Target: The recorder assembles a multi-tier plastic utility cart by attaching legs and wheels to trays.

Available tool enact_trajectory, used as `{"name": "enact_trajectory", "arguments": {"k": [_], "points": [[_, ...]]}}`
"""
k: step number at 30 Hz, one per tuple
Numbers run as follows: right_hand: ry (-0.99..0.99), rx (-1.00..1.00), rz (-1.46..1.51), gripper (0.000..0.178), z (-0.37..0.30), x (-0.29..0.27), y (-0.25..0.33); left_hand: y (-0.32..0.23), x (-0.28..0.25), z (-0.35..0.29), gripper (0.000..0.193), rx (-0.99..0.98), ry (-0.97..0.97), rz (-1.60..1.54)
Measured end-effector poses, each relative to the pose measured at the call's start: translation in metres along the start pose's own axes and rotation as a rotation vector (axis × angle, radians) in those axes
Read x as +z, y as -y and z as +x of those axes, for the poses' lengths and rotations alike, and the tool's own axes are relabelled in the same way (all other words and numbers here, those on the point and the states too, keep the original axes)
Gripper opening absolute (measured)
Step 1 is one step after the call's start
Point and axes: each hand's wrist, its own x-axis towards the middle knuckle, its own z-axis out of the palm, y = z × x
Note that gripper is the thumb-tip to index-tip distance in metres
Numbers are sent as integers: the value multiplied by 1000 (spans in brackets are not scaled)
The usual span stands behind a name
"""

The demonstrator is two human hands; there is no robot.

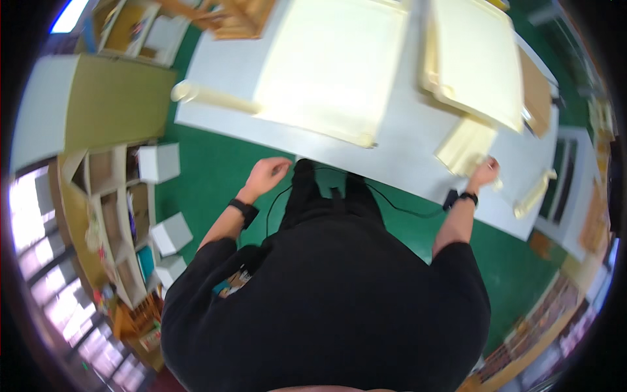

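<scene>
My left hand [266, 175] hangs in front of the near edge of the white table [398, 147], its fingers curled, with nothing visible in them. Over the table's right part, my right hand [484, 172] has its fingers bent at the end of a cream ribbed piece [465, 145]. Something small and pale shows by those fingers, too blurred to name. That ribbed piece lies partly under a cream tray-like panel [477, 59]. A larger cream panel [330, 72] with raised corners lies flat across the middle of the table.
A cream post [219, 99] lies left of the large panel; another long cream piece [535, 194] rests at the right end. Brown cardboard [534, 91] sits behind the tray-like panel. White boxes [159, 163] and shelves [108, 173] stand on the left. A black cable [408, 212] runs below the table.
</scene>
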Motion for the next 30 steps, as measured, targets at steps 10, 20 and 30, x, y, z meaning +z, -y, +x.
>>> {"name": "enact_trajectory", "arguments": {"k": [10, 20, 30], "points": [[872, -122, 957, 16, -276, -26, 375, 52, -81, 40, 78, 50, -312, -117], [1060, 80, 926, 15, -390, 23, 535, 41, -77, 108, 58, 243, -117, -581], [900, 24, 974, 12, -407, 57, 509, 63, -73, 119, 41, 237, 24, -657]]}}
